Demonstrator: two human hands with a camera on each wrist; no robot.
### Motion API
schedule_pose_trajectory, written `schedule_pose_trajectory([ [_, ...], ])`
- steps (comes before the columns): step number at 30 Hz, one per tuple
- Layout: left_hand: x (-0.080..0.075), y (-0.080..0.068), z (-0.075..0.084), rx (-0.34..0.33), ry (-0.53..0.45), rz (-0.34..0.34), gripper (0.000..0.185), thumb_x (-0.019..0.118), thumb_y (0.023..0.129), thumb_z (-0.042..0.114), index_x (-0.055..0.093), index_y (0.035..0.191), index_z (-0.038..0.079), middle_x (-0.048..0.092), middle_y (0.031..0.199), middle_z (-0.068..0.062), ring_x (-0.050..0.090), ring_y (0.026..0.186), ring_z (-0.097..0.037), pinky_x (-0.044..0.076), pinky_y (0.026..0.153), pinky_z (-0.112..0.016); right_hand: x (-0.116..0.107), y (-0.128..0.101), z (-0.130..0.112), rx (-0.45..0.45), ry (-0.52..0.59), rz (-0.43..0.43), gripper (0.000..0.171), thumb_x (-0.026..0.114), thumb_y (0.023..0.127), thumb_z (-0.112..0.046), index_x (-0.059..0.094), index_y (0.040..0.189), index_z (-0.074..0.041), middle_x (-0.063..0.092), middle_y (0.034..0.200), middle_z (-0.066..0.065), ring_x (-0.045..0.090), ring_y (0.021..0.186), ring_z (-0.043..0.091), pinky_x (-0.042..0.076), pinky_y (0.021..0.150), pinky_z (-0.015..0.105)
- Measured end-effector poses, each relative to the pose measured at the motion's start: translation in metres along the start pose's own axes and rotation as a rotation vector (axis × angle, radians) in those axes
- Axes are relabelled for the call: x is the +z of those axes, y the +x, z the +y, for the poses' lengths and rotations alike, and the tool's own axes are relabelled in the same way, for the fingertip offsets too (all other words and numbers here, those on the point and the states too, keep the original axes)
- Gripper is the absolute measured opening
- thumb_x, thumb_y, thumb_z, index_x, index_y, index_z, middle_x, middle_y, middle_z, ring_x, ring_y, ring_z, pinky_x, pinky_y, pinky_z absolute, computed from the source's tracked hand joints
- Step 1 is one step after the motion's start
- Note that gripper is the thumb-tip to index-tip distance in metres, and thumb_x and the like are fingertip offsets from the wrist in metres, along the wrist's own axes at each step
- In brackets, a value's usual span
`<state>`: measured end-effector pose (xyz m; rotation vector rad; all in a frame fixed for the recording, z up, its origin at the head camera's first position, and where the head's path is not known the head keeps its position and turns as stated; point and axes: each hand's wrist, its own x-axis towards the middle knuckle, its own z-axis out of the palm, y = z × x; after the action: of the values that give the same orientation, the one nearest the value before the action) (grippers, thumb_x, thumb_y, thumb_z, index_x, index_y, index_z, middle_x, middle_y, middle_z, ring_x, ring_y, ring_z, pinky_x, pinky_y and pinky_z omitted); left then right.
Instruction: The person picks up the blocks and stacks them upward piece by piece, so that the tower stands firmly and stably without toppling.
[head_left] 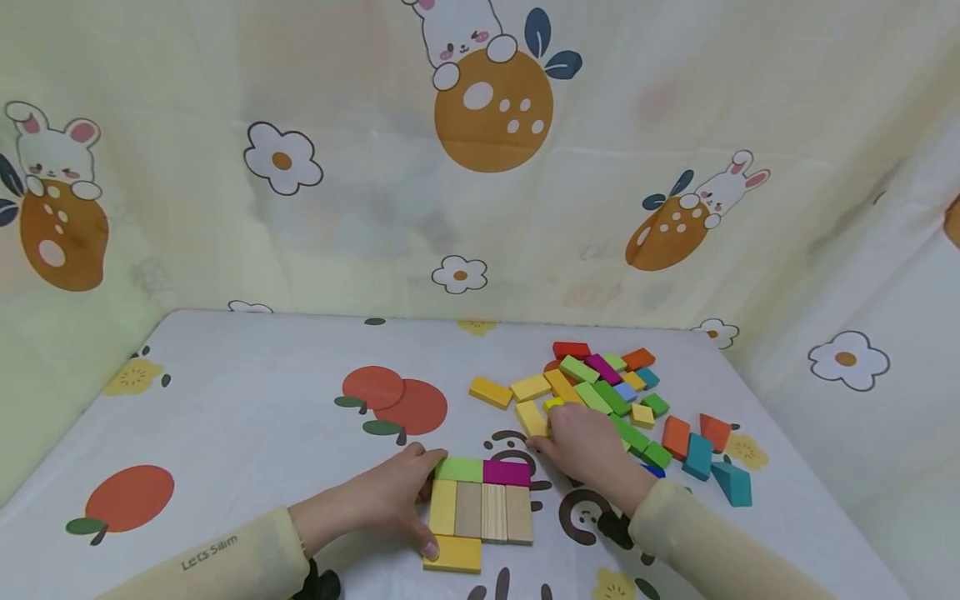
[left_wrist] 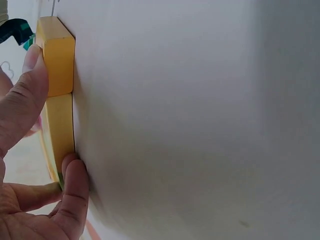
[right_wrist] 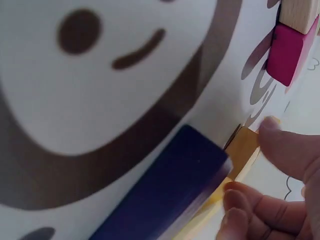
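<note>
Head view shows both forearms, in pale yellow sleeves, coming in from the 6 o'clock edge onto the bench (head_left: 247,417), which wears a white cloth printed with oranges and flowers. The left hand (head_left: 390,500) lies at the 9 o'clock side of a flat block panel (head_left: 482,510): its fingers are spread wide and only lightly bent, thumb tip at the green block (head_left: 459,469) on the top row, a fingertip against the yellow block (head_left: 452,554) at the bottom. Left wrist view confirms it: fingers (left_wrist: 75,195) and thumb press the edges of two yellow blocks (left_wrist: 59,60), with nothing enclosed in the palm.

The right hand (head_left: 585,450) reaches out toward 12 o'clock, palm down, at the near edge of the loose block pile (head_left: 607,387). Its fingertips bend down onto a light yellow block (head_left: 530,417) lying at 1 o'clock from the panel. In the right wrist view, thumb and fingers (right_wrist: 285,145) pinch that yellowish block (right_wrist: 245,150) narrowly, just beside a dark blue block (right_wrist: 170,185); the magenta block (right_wrist: 290,50) of the panel sits at 1 o'clock in that picture. Orange and teal blocks (head_left: 705,454) lie at 3 o'clock of the right hand.
</note>
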<state>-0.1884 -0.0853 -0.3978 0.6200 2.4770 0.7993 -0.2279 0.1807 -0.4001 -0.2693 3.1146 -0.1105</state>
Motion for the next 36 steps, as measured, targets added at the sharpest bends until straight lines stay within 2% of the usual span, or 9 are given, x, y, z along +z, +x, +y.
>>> schedule_pose_trajectory([
  [4,0.001,0.001,0.000,-0.003,0.000,-0.004,0.104,0.100,0.063,0.026,0.046,0.147,-0.003,0.052,0.105,-0.005,0.050,0.092,-0.015,0.052,0.082,-0.029,0.001,0.000,0.000,0.029,-0.008,-0.009,0.045,0.084,0.083,-0.042,0.058,0.065,-0.011,0.047,0.059,0.003,0.046,0.057,0.016,0.035,0.052,0.025],
  [10,0.001,0.001,-0.001,-0.004,0.007,-0.004,0.106,0.100,0.063,0.027,0.045,0.148,-0.003,0.052,0.107,-0.005,0.050,0.093,-0.015,0.054,0.084,-0.030,0.003,-0.002,0.002,0.035,0.000,0.002,0.032,0.083,0.085,-0.034,0.070,0.082,-0.006,0.056,0.070,0.003,0.049,0.065,0.017,0.046,0.058,0.028],
  [12,0.001,0.002,0.000,-0.006,0.007,-0.003,0.106,0.100,0.062,0.027,0.045,0.148,-0.003,0.052,0.106,-0.006,0.050,0.093,-0.015,0.054,0.084,-0.030,0.003,-0.002,0.001,0.040,0.010,0.000,0.033,0.083,0.085,-0.036,0.071,0.083,-0.006,0.055,0.070,0.003,0.049,0.064,0.017,0.045,0.057,0.028],
  [15,0.001,0.002,0.000,-0.010,0.008,-0.005,0.106,0.100,0.062,0.027,0.045,0.148,-0.003,0.052,0.107,-0.006,0.050,0.093,-0.015,0.054,0.085,-0.030,0.002,0.000,0.000,0.043,0.025,-0.002,0.036,0.083,0.084,-0.039,0.069,0.076,-0.007,0.052,0.066,0.003,0.048,0.062,0.017,0.040,0.053,0.026],
  [19,0.002,0.003,-0.001,-0.012,0.008,-0.009,0.107,0.100,0.062,0.027,0.044,0.148,-0.003,0.052,0.107,-0.006,0.050,0.093,-0.015,0.055,0.086,-0.031,0.002,0.001,-0.002,0.044,0.026,-0.005,0.034,0.082,0.086,-0.035,0.067,0.076,-0.007,0.050,0.066,0.003,0.047,0.062,0.017,0.039,0.054,0.026],
  [25,0.002,0.003,-0.001,-0.012,0.009,-0.007,0.108,0.100,0.062,0.028,0.044,0.149,-0.002,0.052,0.108,-0.006,0.050,0.094,-0.015,0.055,0.087,-0.032,0.001,-0.003,0.000,0.048,0.051,0.007,0.029,0.082,0.086,-0.029,0.074,0.092,-0.003,0.055,0.072,0.003,0.049,0.067,0.017,0.044,0.059,0.027],
  [31,0.002,0.002,-0.003,-0.019,-0.003,-0.004,0.108,0.101,0.061,0.027,0.044,0.149,-0.002,0.051,0.105,-0.005,0.050,0.092,-0.015,0.052,0.081,-0.029,-0.012,-0.017,0.003,-0.005,0.093,0.019,0.036,0.084,0.083,-0.029,0.076,0.108,-0.004,0.066,0.088,0.004,0.054,0.073,0.015,0.053,0.065,0.028],
  [36,0.001,0.002,-0.004,-0.019,-0.007,-0.014,0.108,0.100,0.062,0.029,0.043,0.149,-0.002,0.051,0.107,-0.005,0.050,0.092,-0.015,0.052,0.083,-0.029,-0.025,-0.047,0.012,-0.081,0.256,-0.100,0.032,0.085,0.083,-0.027,0.074,0.110,-0.012,0.063,0.086,-0.006,0.054,0.075,0.010,0.051,0.065,0.020],
])
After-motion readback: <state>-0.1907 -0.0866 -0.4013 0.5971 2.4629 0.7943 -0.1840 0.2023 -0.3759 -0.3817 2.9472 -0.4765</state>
